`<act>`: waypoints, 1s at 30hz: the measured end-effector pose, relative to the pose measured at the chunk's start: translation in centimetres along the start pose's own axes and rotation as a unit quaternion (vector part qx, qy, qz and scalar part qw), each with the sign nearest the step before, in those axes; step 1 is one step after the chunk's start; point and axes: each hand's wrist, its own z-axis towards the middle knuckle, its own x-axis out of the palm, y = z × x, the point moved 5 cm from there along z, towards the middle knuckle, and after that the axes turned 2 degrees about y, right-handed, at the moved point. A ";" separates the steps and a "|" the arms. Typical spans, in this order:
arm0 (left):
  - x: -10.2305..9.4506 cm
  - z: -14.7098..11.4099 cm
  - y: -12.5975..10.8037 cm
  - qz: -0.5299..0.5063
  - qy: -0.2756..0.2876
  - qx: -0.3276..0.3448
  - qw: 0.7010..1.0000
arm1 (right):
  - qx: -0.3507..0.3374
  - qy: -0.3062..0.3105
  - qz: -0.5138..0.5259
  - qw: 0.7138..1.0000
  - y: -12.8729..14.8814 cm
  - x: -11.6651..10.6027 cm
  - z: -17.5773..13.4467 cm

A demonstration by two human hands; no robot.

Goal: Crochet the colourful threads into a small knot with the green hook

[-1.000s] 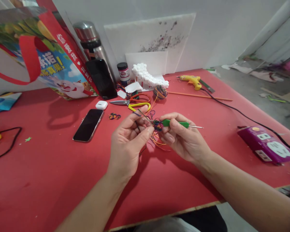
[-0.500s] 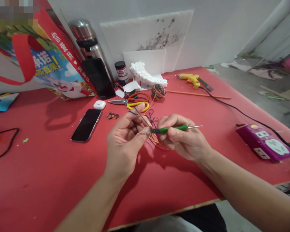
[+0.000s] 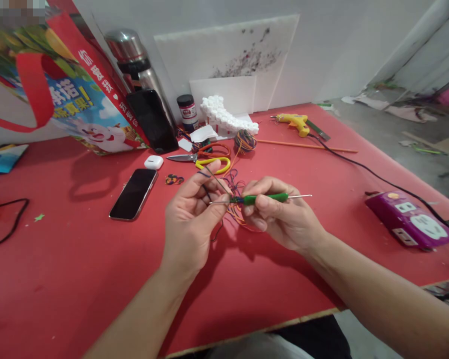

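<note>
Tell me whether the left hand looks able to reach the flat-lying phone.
Probably yes: nothing visible stands between the left hand and the flat phone, though the hand is holding yarn.

A phone lies beside a white case.

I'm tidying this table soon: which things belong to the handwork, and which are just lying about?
Part of it: green-handled hook, yarn loops, probably yarn ball, perhaps scissors.

Apparently just lying about: flat phone, white case, glue gun, purple socket box, steel flask.
</note>
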 end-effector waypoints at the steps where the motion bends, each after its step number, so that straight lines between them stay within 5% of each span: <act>1: 0.0 0.0 0.0 0.003 0.004 0.001 1.000 | -0.003 0.008 -0.009 1.000 0.1 0.1 0.0; 10: 0.5 -0.1 0.2 -0.031 0.012 -0.016 0.999 | -0.002 -0.046 0.004 0.999 0.1 0.2 -0.2; 30: 0.1 0.2 0.5 -0.064 -0.025 -0.084 0.994 | -0.018 -0.038 -0.038 0.998 -0.1 0.7 -0.7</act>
